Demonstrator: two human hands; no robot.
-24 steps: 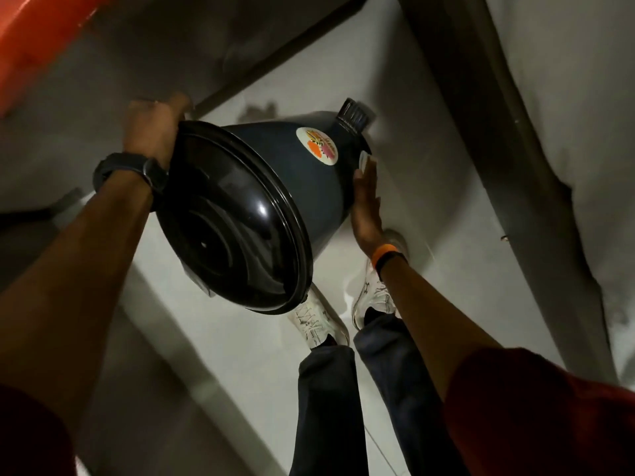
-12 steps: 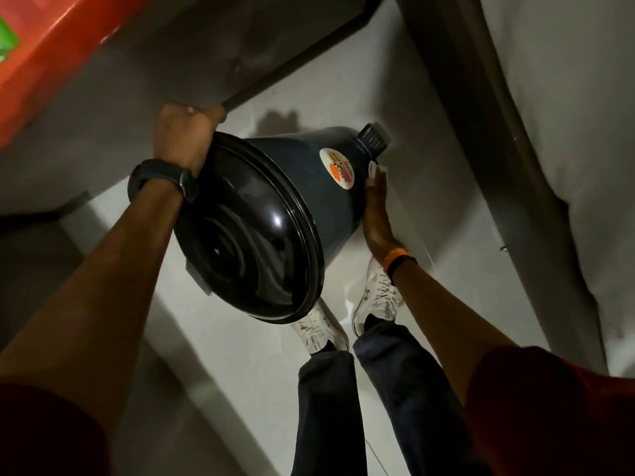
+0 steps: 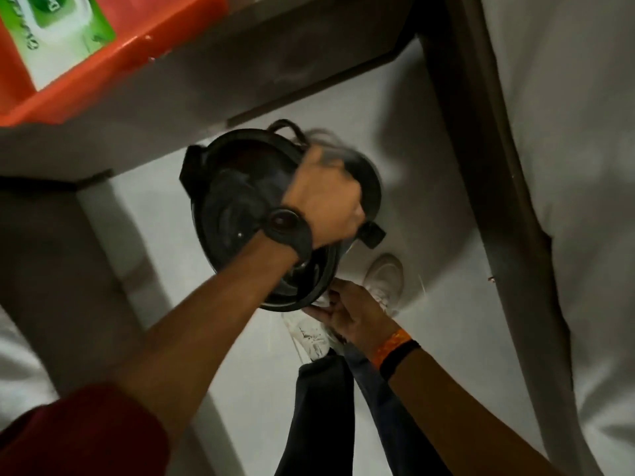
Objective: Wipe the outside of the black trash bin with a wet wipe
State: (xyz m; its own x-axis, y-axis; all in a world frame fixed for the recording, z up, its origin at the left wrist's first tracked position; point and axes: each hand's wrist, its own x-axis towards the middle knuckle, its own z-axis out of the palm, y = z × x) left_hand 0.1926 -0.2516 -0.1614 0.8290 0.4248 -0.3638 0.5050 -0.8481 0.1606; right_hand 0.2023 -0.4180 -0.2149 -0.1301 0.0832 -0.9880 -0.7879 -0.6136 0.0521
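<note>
The black trash bin (image 3: pixel 229 214) is held above the floor with its glossy lid facing me. My left hand (image 3: pixel 323 197), with a black watch on the wrist, reaches across the lid and grips the far right rim, where the picture is blurred. My right hand (image 3: pixel 348 312) is under the near rim of the bin and presses a small white wet wipe (image 3: pixel 324 299) against that edge. The wipe mostly hides between my fingers and the bin. The bin's side wall is out of sight from this angle.
A green pack of wet wipes (image 3: pixel 58 32) lies on an orange surface (image 3: pixel 130 60) at the top left. My white shoes (image 3: pixel 386 274) stand on the pale floor just below the bin. A dark skirting strip (image 3: pixel 481 166) and a wall run along the right.
The bin has swung from lying on its side to lid-up toward me. My left hand moved from the left rim across to the far right rim. My right hand dropped from the bin's side to its near rim.
</note>
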